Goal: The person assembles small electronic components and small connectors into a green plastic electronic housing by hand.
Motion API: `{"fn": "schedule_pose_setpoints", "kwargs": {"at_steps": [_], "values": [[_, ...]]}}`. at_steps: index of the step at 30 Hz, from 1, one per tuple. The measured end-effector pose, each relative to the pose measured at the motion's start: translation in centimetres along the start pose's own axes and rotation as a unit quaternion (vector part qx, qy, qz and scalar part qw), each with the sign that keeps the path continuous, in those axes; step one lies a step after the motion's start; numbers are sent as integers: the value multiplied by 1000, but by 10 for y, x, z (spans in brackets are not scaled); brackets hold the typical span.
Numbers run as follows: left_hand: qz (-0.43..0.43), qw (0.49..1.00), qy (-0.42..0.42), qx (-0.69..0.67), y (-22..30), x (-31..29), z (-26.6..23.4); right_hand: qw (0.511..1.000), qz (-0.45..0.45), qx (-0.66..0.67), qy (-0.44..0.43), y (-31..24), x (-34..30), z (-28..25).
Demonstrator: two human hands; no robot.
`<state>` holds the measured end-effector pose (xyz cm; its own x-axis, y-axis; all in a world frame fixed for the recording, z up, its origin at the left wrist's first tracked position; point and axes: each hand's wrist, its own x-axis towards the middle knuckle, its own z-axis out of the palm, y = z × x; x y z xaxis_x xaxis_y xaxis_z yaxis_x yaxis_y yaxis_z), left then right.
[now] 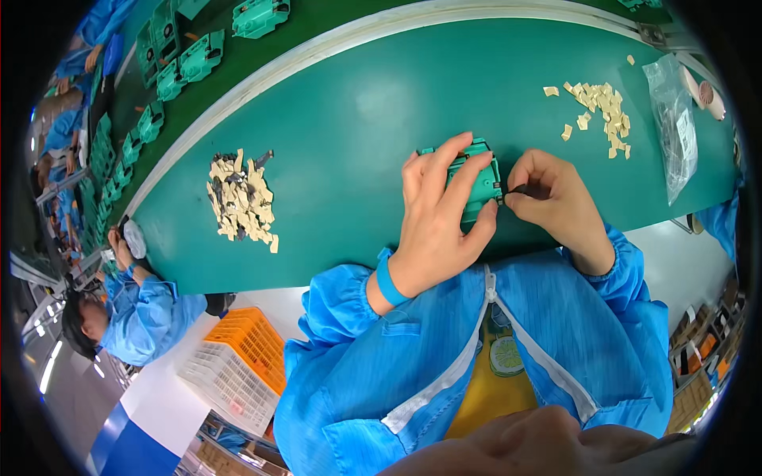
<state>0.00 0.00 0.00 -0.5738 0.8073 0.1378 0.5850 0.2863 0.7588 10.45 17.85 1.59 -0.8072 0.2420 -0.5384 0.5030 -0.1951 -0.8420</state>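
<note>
A small green plastic housing [484, 187] lies on the green table top near its front edge, close to my body. My left hand [435, 214] is wrapped over it from the left, fingers along its far side and thumb at its near right, so part of it is covered. At the housing's right edge my right hand [559, 198] pinches a small black piece [518, 190] between thumb and fingertips. Most of that piece is hidden by the fingers, and I cannot tell whether it touches the housing.
Cream paper scraps mixed with dark bits form a pile [240, 198] on the left. More cream scraps [607, 111] lie at the right, beside a clear plastic bag [673, 131]. Past the pale rail, several green housings [200, 57] stand on a green belt. A co-worker [147, 313] sits at far left, near stacked crates [252, 337].
</note>
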Motion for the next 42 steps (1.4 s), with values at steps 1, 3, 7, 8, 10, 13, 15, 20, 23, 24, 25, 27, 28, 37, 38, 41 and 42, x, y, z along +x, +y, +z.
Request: {"fn": "schedule_pose_setpoints", "kwargs": {"at_steps": [1, 3, 7, 8, 10, 13, 15, 20, 23, 24, 25, 27, 28, 37, 38, 41, 42], "values": [[2, 1000, 1, 3, 0, 0, 0, 1000, 1, 1, 0, -1, 0, 1], [6, 1000, 3, 7, -1, 2, 0, 1000, 1, 2, 1, -1, 1, 0], [8, 1000, 7, 9, -3, 4, 2, 1000, -1, -6, 2, -1, 5, -1], [7, 1000, 10, 7, -3, 3, 2, 1000, -1, -9, 3, -1, 5, -1], [5, 1000, 6, 11, -4, 3, 2, 1000, 0, -9, 3, -1, 6, -1], [2, 1000, 0, 14, -3, 3, 2, 1000, -1, -7, 3, 0, 6, -1], [2, 1000, -2, 15, -3, 3, 2, 1000, -3, -4, 4, 0, 6, -1], [3, 1000, 3, 12, -3, 4, 4, 1000, 4, -13, 2, -1, 5, -3], [-10, 1000, 0, 20, -2, 3, 3, 999, 9, -43, 7, -3, 4, -6], [-7, 1000, -2, 19, -2, 3, 3, 999, 8, -42, 10, -4, 3, -9], [-9, 1000, -3, 19, -2, 4, 3, 999, 8, -49, 13, -5, 2, -11], [-8, 1000, -7, 20, -2, 5, 3, 998, 7, -54, 18, -7, 3, -13], [-10, 1000, -7, 16, -3, 4, 3, 998, 7, -63, 15, -8, 3, -13], [1, 1000, -7, 19, -1, 5, 3, 998, -7, -56, -6, -3, 8, -16], [0, 1000, -5, 7, -1, 4, 3, 999, -18, -32, -10, 0, 8, -15], [-4, 997, -13, -77, -4, 0, 0, 994, -76, 64, -41, 9, 5, -14], [-3, 997, -14, -73, -6, -2, -1, 994, -79, 67, -41, 7, 3, -13]]}}
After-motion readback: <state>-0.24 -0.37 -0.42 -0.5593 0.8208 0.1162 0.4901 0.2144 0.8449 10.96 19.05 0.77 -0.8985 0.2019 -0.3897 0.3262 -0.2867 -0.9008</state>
